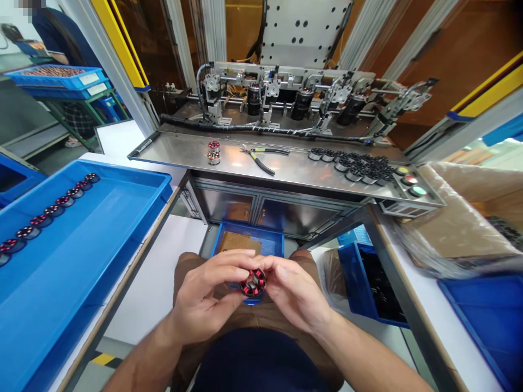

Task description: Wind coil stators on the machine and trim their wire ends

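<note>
A small round motor stator (253, 283) with red windings and a dark rim is held over my lap. Around its left side, the thumb and fingers of my left hand (210, 288) are closed. My right hand (296, 291) holds its right edge between bent fingers and thumb. Both palms partly hide the stator's sides. On the metal ledge ahead stand a red-wound stator (213, 146) and a copper-coloured one (213, 158). Cutting pliers (263, 158) with dark and yellow-green handles lie to their right, jaws toward the left.
Left, a blue tray (106, 218) carries a row of several wound stators (41, 220). Black-topped parts (363, 166) crowd the ledge's right side, beside push buttons (409, 179). Behind is a machine fixture (302, 98). A plastic-lined carton (469, 218) stands right. A person (69, 32) is far left.
</note>
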{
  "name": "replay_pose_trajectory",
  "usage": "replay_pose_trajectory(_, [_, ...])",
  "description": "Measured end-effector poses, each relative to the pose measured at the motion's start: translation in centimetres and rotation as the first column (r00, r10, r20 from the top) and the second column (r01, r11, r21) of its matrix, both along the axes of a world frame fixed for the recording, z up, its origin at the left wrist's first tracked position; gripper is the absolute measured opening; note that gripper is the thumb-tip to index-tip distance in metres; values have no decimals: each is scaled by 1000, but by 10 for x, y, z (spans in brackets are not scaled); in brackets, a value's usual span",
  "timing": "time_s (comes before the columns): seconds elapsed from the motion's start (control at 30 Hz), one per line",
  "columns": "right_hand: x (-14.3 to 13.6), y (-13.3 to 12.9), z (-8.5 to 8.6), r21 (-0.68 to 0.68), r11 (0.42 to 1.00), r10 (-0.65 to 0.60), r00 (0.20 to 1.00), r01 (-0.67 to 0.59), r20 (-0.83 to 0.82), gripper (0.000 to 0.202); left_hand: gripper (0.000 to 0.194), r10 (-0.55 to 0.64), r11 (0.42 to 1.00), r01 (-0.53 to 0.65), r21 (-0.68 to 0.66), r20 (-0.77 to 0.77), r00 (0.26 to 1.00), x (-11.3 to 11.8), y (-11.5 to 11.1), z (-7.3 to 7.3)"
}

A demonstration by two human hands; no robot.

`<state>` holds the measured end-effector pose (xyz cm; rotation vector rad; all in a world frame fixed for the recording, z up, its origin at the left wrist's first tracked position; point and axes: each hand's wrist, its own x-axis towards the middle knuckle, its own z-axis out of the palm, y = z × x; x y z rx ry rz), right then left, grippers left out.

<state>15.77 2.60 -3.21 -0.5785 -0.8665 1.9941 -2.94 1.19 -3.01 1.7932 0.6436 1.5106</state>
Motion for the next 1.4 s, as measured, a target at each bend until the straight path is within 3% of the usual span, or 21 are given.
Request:
replay_pose_trajectory(0.13, [-3,1,-3,-88,995,54,998,-56,-33,29,63,8,995,3,96,-120,993,-1,3,3])
replay_pose_trajectory(0.3, [-6,1,-5,-111,985,116,987,-129,-112,28,57,3,996,10,92,-140,990,-2,4,1])
replay_pose_trajectory(0.4, [-5,3,-4,-17,993,117,989,-119,-93,28,64,69,994,-58,87,-121,990,-1,1,-5])
replay_pose_trajectory(0.47, [-1,4,-1,186,982,24,998,-34,57,26,80,208,978,-208,10,-99,973,-1,-2,-10])
replay_pose_trajectory(0.5, [2,5,2,344,939,-66,985,7,162,22,88,265,959,-272,-84,-84,961,-1,-3,-13])
replay_pose_trajectory(0.53, [5,6,4,524,851,-186,948,24,258,16,91,275,936,-282,-209,-62,959,0,-4,-16])
replay_pose_trajectory(0.6, [12,7,9,832,553,-458,819,-40,344,7,80,141,872,-103,-480,44,989,0,-4,-20])
replay_pose_trajectory(0.67, [16,7,14,958,238,-652,705,-157,278,19,61,-61,757,190,-625,221,973,2,-3,-22])
replay_pose_trajectory(0.7, [16,6,15,973,122,-703,675,-195,224,22,55,-135,703,308,-641,305,943,4,-2,-22])
replay_pose_trajectory(0.73, [16,6,16,976,41,-732,658,-215,176,23,51,-174,665,385,-640,368,913,5,0,-21])
replay_pose_trajectory(0.8, [15,3,18,977,-33,-755,645,-209,113,23,45,-192,645,447,-620,435,880,8,2,-21])
replay_pose_trajectory(0.87, [16,0,19,984,6,-766,631,-179,119,24,46,-176,666,442,-601,449,876,9,3,-21])
replay_pose_trajectory(0.97, [23,-4,20,977,190,-742,638,-97,207,39,48,-150,710,402,-578,434,888,9,4,-24])
replay_pose_trajectory(1.03, [28,-5,20,963,265,-721,654,-47,230,44,47,-154,731,387,-562,418,896,9,4,-25])
replay_pose_trajectory(1.1, [31,-7,20,962,272,-721,657,-25,221,43,46,-164,755,371,-540,393,905,9,3,-25])
replay_pose_trajectory(1.17, [31,-8,19,970,243,-733,651,-23,199,42,43,-152,794,319,-517,339,928,10,2,-22])
replay_pose_trajectory(1.27, [26,-9,20,983,184,-755,636,-26,158,39,42,-58,892,144,-429,207,977,14,-1,-18])
replay_pose_trajectory(1.33, [22,-8,20,984,179,-758,634,-25,154,27,45,29,938,17,-348,126,992,17,-4,-17])
replay_pose_trajectory(1.4, [19,-7,21,978,210,-735,658,-9,164,9,48,74,953,-48,-299,75,994,19,-8,-16])
